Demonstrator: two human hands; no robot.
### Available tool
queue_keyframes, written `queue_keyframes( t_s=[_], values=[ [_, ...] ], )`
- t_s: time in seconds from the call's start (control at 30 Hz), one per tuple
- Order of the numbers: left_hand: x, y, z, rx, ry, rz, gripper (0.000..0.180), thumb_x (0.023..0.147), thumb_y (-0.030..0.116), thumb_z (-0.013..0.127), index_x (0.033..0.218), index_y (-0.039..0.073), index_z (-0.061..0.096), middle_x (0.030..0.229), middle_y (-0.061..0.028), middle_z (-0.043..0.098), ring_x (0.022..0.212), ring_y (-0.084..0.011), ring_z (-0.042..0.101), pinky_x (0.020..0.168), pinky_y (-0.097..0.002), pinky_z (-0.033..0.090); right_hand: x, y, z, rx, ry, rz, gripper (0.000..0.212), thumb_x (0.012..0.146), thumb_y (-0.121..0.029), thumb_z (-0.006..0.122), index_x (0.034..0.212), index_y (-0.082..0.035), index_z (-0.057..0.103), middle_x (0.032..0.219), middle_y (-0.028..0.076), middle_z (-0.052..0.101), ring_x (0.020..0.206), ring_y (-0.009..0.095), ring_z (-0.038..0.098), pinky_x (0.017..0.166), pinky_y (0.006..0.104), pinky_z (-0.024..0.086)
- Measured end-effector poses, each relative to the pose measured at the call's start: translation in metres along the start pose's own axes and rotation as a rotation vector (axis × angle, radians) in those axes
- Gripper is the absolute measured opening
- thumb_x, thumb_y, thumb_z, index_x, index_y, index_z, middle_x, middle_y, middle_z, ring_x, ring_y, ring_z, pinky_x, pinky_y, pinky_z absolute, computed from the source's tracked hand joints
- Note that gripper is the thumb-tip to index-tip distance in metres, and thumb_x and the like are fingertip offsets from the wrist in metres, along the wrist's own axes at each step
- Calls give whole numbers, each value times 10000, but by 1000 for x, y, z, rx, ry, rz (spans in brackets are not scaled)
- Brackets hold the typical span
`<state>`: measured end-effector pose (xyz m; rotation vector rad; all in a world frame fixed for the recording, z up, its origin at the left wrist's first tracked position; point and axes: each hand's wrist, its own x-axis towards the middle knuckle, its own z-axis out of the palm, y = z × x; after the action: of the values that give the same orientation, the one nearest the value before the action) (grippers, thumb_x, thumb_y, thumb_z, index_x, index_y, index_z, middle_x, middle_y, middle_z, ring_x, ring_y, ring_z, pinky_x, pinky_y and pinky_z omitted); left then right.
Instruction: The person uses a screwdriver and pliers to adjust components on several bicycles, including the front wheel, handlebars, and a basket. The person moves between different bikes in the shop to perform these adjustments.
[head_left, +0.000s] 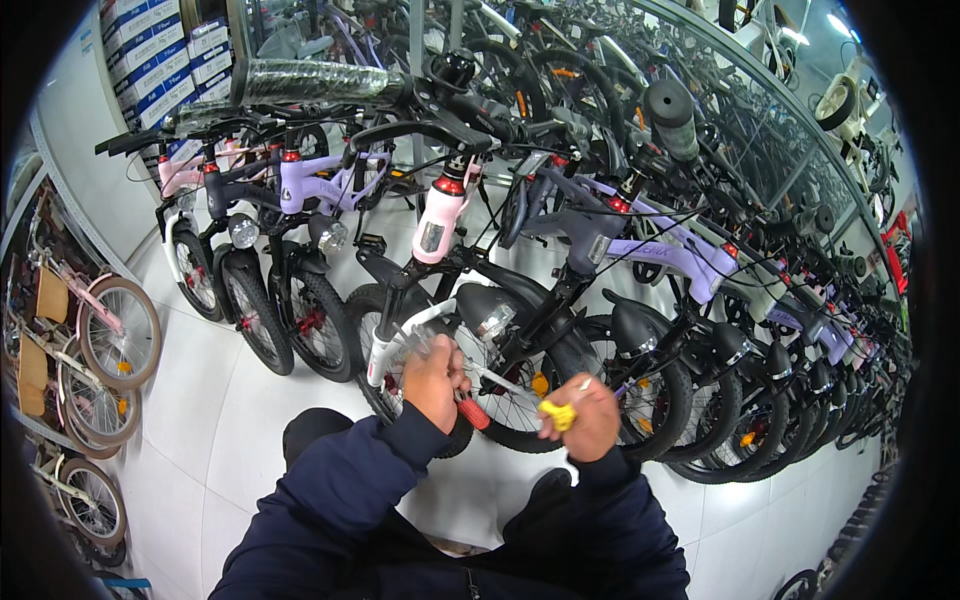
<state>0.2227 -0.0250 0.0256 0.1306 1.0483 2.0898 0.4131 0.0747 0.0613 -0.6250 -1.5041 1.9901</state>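
My left hand is closed in front of the front wheel of a pink bicycle, close to its white fork. A red-handled tool sticks out below its fingers, and thin metal shows above them; the tool's exact kind is unclear. To the right, my right hand is closed around a small yellow piece, like a tool handle. A pale, blurred shaft runs between the two hands. Just above them sits a black headlight with a clear lens.
Purple bicycles and others stand packed in a row to the right. More stand at the back left near stacked boxes. Bicycles with tan tyres line the left side. A glass partition runs behind; white tiles cover the floor.
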Motion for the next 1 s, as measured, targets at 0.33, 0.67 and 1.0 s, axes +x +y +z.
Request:
queue_keyframes(
  t_s=[0.33, 0.67, 1.0],
  values=[
    [-1, 24, 7, 32, 4, -62, 218, 967, 305, 567, 891, 101, 549, 697, 39, 465, 527, -66, 351, 498, -248, 338, -26, -52, -135, -52, 926, -524, 220, 988, -274, 466, 871, -88, 479, 590, 65, 552, 398, 110, 462, 372, 215, 334],
    [12, 25, 16, -53, 47, -48, 183, 969, 266, 558, 910, 92, 559, 684, 32, 479, 513, -69, 339, 464, -221, 292, -49, -44, -180, -243, 1138, -463, 254, 990, -272, 493, 860, -53, 492, 582, 69, 550, 380, 100, 464, 375, 214, 333],
    [14, 14, 14, 5, 40, -83, 171, 960, 259, 566, 935, 91, 551, 696, 33, 478, 514, -71, 346, 481, -241, 316, -29, -43, -197, -362, 1181, -404, 267, 988, -270, 488, 883, -26, 508, 620, 78, 587, 399, 93, 491, 386, 213, 345]
  ],
)
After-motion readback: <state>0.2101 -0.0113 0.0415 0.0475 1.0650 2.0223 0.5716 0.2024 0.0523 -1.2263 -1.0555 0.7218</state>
